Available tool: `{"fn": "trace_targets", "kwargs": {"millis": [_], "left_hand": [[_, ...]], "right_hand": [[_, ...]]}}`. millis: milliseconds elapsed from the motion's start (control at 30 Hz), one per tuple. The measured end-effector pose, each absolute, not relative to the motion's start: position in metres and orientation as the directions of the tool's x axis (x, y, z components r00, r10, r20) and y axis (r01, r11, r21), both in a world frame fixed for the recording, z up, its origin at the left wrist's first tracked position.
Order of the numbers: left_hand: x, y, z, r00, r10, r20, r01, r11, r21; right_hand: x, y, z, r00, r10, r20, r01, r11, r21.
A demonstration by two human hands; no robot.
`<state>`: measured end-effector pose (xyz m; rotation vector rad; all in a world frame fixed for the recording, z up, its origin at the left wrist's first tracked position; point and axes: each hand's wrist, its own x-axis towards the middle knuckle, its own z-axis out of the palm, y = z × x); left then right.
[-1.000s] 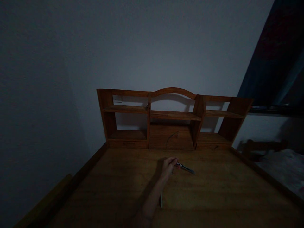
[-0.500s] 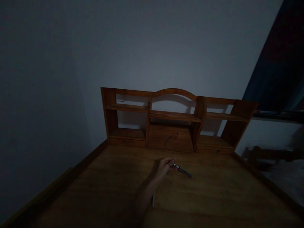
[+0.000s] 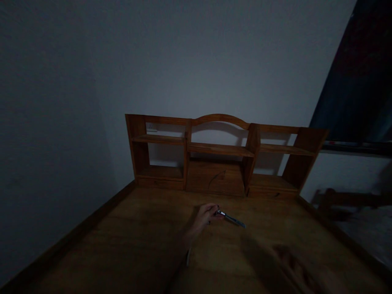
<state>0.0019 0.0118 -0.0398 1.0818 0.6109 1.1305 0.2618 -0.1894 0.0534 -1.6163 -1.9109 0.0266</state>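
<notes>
My left hand (image 3: 207, 215) reaches over the middle of the wooden tabletop (image 3: 153, 228). Its fingers are closed on one end of a slim, dark and silver pen-like object (image 3: 231, 219), whose far end points right and slightly toward me. Dim light hides its exact kind. At the lower right, my right hand (image 3: 295, 267) is a dark blur above the tabletop, apart from the slim object; its fingers are too smeared to read. A short, thin pale strip (image 3: 188, 258) shows beside my left forearm.
A wooden shelf unit (image 3: 219, 150) with an arched top and a closed centre panel stands along the back of the tabletop, against a pale wall (image 3: 183, 61). Raised wooden edges run down both sides. A dark curtain (image 3: 352, 81) hangs at the right.
My right hand has come into view at the lower right. My left hand still grips the slim object, and the whole view has shifted slightly.
</notes>
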Motion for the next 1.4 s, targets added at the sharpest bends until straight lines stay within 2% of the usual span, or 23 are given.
{"fn": "trace_targets", "kwargs": {"millis": [133,200,333,467,700,933,1400], "left_hand": [[0.001,0.011,-0.038,0.310,0.944,0.110,-0.384,0.018,0.923],[0.002,0.010,-0.037,0.309,0.944,0.116,-0.380,0.011,0.925],[0.006,0.010,-0.038,0.255,0.961,0.111,-0.346,-0.017,0.938],[0.010,0.007,-0.037,0.231,0.966,0.116,-0.309,-0.040,0.950],[0.009,-0.002,-0.026,0.221,0.973,0.070,-0.346,0.011,0.938],[0.004,-0.005,-0.024,0.270,0.951,0.153,-0.404,-0.032,0.914],[0.007,-0.004,-0.027,0.278,0.951,0.134,-0.436,0.001,0.900]], "right_hand": [[0.228,-0.080,0.049,-0.251,0.808,0.532,0.794,0.486,-0.364],[0.209,-0.044,0.037,-0.332,0.810,0.483,0.731,0.545,-0.411],[0.191,-0.034,0.012,-0.410,0.812,0.415,0.576,0.583,-0.574],[0.190,-0.046,-0.001,-0.445,0.807,0.387,0.585,0.590,-0.557],[0.189,-0.044,-0.001,-0.387,0.838,0.385,0.610,0.545,-0.575],[0.190,-0.047,-0.001,-0.380,0.826,0.417,0.517,0.563,-0.644],[0.194,-0.045,-0.004,-0.278,0.841,0.465,0.684,0.513,-0.519]]}}
